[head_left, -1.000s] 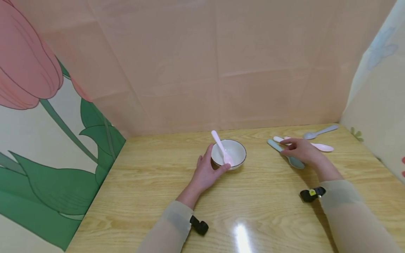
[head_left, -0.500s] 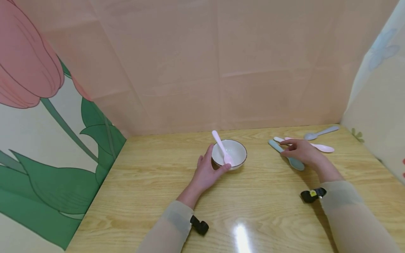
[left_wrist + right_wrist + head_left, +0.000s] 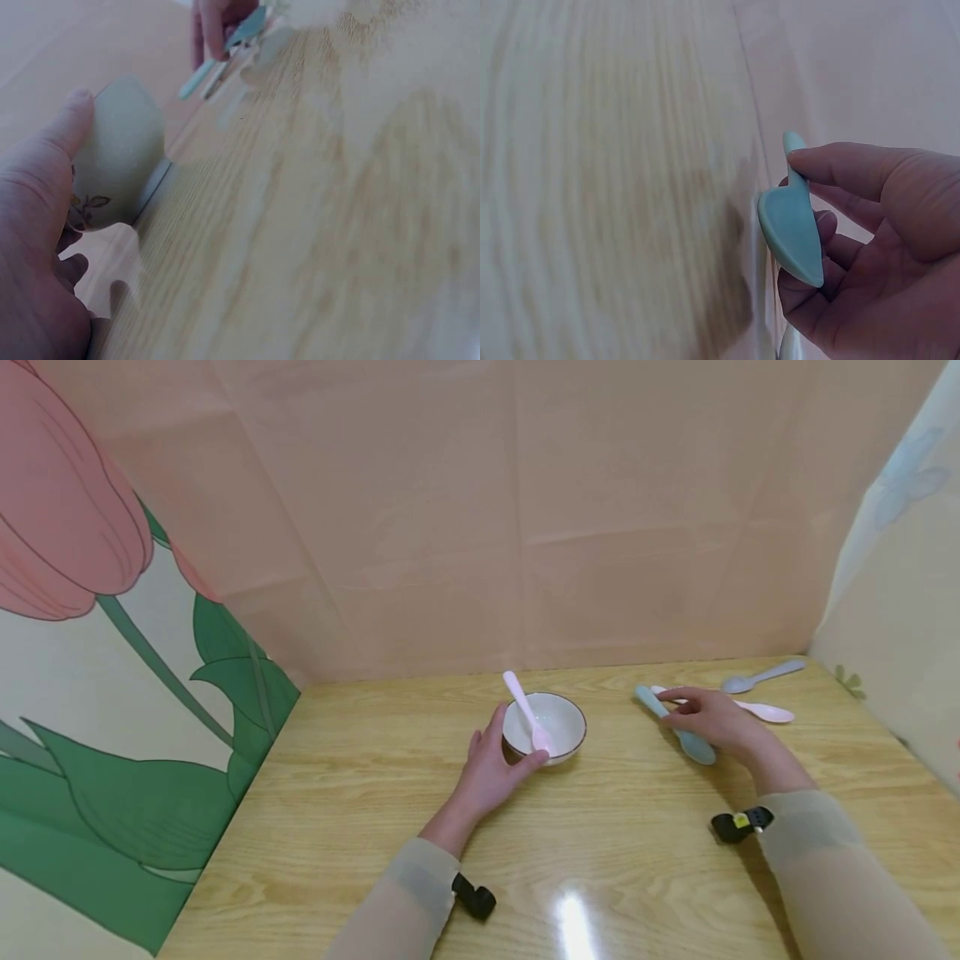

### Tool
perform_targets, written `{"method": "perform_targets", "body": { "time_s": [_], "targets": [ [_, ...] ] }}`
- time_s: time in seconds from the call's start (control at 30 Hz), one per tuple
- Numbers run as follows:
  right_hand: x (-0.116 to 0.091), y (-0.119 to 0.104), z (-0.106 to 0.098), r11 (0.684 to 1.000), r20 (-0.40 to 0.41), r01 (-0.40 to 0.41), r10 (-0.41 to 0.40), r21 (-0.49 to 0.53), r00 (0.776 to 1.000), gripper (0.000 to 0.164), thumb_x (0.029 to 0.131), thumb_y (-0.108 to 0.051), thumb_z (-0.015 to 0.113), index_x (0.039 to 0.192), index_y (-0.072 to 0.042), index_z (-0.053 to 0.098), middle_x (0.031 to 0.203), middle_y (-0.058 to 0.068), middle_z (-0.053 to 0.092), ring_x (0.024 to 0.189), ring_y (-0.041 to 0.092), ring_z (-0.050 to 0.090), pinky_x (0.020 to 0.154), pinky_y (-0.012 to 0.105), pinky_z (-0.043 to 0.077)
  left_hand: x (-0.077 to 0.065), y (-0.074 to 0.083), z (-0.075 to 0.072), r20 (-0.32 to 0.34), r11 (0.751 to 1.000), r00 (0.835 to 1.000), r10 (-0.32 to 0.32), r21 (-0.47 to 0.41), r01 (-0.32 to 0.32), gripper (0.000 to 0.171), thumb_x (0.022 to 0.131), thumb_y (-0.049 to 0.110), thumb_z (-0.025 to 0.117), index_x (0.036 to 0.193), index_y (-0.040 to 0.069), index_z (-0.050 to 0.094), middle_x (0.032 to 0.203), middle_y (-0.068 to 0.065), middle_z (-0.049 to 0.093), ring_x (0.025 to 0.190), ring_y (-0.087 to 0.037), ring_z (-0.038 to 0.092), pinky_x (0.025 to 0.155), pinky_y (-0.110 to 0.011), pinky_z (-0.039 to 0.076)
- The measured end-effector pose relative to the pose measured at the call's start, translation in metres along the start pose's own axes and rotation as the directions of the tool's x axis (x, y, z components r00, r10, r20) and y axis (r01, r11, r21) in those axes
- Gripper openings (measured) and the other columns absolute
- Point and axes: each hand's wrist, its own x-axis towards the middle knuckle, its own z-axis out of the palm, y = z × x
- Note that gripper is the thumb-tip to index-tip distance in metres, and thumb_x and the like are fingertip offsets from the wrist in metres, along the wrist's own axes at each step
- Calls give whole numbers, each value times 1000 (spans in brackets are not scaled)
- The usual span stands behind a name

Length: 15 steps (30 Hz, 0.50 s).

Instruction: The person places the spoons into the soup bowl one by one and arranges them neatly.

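My left hand (image 3: 491, 772) grips the side of a white bowl (image 3: 564, 717) with a dark rim, thumb at the near edge. A pink spoon (image 3: 525, 706) leans in it, handle over the far rim. The left wrist view shows the bowl's outer wall (image 3: 124, 150) with a small flower print. On the right, my right hand (image 3: 716, 720) pinches a pale green spoon (image 3: 697, 748) by its handle. In the right wrist view the thumb presses the spoon's handle (image 3: 795, 142), its bowl end turned toward the camera.
Another pink spoon (image 3: 768, 712) lies partly hidden under the right hand. A grey-lilac spoon (image 3: 765, 677) lies farther back, near the right wall. The wooden table (image 3: 360, 793) meets a peach cloth backdrop (image 3: 420, 610) behind the bowl.
The right hand's fingers have closed on the green spoon, which has shifted and tilted slightly, its handle end rising. The left hand and the bowl have stayed in place.
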Motion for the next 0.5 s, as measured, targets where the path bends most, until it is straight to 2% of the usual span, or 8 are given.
{"method": "perform_targets", "body": {
  "time_s": [0.17,0.33,0.5],
  "targets": [
    [2,-12,1,1000,-9,8,-8,18,1000,56,111,-23,69,160,0,53,131,26,70,115,36,66,89,36,53,0,0,1,-4,1000,1000,11,2,-11,105,97,61,80,178,32,20,176,-1,39,165,-52,14,132,-66,11],
    [5,-31,2,998,10,9,-9,67,1000,60,112,-26,68,164,-3,49,131,24,69,115,34,66,90,37,53,-1,1,1,-3,1000,1000,2,6,-2,105,97,63,80,177,35,19,176,0,39,165,-52,13,131,-68,14],
    [6,-51,4,995,15,17,-19,103,1000,65,112,-30,68,168,-6,45,133,23,68,117,34,65,94,38,53,0,3,2,-8,1000,1000,17,5,-17,104,98,59,81,177,31,21,175,-2,42,164,-51,18,133,-64,10]
  ]
}}
